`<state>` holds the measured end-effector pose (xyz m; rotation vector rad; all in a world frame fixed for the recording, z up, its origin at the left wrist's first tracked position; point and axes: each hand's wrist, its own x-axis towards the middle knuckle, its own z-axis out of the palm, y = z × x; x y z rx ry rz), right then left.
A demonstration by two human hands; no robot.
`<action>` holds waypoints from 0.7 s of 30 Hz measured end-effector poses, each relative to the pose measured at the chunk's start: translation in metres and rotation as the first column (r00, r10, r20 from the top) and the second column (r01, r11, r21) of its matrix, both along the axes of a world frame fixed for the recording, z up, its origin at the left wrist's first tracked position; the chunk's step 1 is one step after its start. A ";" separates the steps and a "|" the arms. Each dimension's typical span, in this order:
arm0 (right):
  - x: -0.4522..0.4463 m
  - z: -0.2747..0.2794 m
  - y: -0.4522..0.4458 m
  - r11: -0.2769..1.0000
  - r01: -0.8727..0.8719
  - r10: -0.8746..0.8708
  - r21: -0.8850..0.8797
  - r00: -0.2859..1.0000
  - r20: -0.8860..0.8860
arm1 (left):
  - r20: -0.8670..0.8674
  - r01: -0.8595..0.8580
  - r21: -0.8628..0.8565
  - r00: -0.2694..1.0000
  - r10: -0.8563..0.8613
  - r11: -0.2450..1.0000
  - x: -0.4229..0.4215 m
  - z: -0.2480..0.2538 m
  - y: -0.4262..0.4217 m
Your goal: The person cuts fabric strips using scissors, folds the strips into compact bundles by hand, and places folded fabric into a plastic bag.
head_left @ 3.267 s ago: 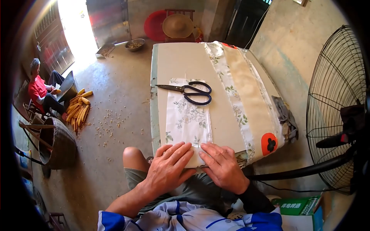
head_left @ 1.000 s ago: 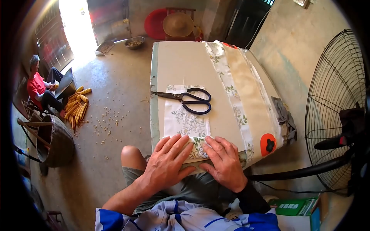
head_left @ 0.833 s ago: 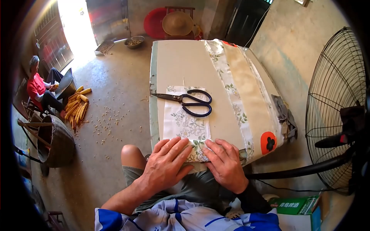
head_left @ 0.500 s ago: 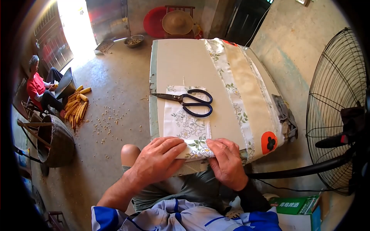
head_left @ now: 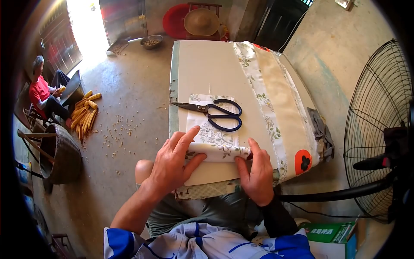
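Observation:
A strip of white floral cloth (head_left: 217, 152) lies on the board, its near end turned over into a loose fold or roll. My left hand (head_left: 170, 162) grips the left end of that fold, thumb in front and fingers over the top. At the right end, my right hand (head_left: 259, 175) pinches it between thumb and fingers; something dark red shows beside those fingertips, too small to name. Dark-handled scissors (head_left: 224, 114) rest across the far part of the cloth, blades pointing left.
The pale board (head_left: 202, 64) carries a long floral-edged beige cloth (head_left: 276, 95) on its right. A black fan (head_left: 379, 129) stands right. Left, a seated person (head_left: 41, 93) holds corn near piled cobs (head_left: 84, 116) and a basket (head_left: 62, 157).
The near end of the cloth has been lifted and turned away from me, uncovering the board's near edge. My hands have moved apart to its two ends.

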<state>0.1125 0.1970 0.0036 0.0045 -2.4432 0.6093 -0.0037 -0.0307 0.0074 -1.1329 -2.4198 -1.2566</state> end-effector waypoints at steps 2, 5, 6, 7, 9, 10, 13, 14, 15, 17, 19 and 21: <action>-0.004 0.002 -0.001 0.999 0.024 -0.023 -0.038 0.999 0.028 | 0.008 -0.013 0.016 1.000 0.013 1.000 -0.002 -0.001 0.003; -0.008 -0.001 -0.002 0.995 0.044 -0.040 -0.088 0.998 0.043 | -0.030 -0.035 0.008 0.999 0.035 0.999 -0.006 -0.001 0.005; -0.010 -0.002 -0.003 0.994 0.051 -0.047 -0.094 0.998 0.045 | -0.045 -0.045 -0.004 0.998 0.045 0.999 -0.007 0.001 0.005; -0.011 -0.002 -0.003 0.993 0.059 -0.055 -0.101 0.997 0.046 | -0.061 -0.055 -0.016 0.997 0.054 0.998 -0.008 0.001 0.006; -0.014 -0.001 -0.004 0.991 0.077 -0.070 -0.113 0.996 0.061 | -0.074 -0.071 -0.046 0.995 0.068 0.996 -0.010 0.002 0.006; -0.015 -0.001 -0.004 0.989 0.086 -0.078 -0.118 0.994 0.075 | -0.082 -0.080 -0.060 0.994 0.075 0.995 -0.010 0.002 0.007; -0.020 0.003 -0.003 0.991 0.101 -0.089 -0.089 0.987 0.132 | -0.055 -0.133 -0.133 0.990 0.126 0.982 -0.008 0.004 0.009; -0.021 0.005 -0.003 0.992 0.104 -0.092 -0.073 0.984 0.155 | -0.107 -0.156 -0.141 0.984 0.142 0.978 -0.009 0.003 0.009; -0.022 0.005 -0.002 0.993 0.107 -0.098 -0.045 0.982 0.162 | -0.160 -0.180 -0.147 0.975 0.156 0.973 -0.010 0.000 0.010; -0.024 0.003 -0.002 0.994 0.113 -0.113 0.009 0.978 0.175 | -0.263 -0.188 -0.139 0.953 0.147 0.972 -0.010 0.000 0.012; -0.025 0.004 -0.002 0.993 0.117 -0.117 0.010 0.976 0.183 | -0.363 -0.162 -0.114 0.925 0.110 0.980 -0.005 0.000 0.016; -0.026 0.004 -0.002 0.994 0.110 -0.110 0.008 0.976 0.188 | -0.315 -0.008 -0.164 0.948 -0.045 0.986 0.003 0.004 0.023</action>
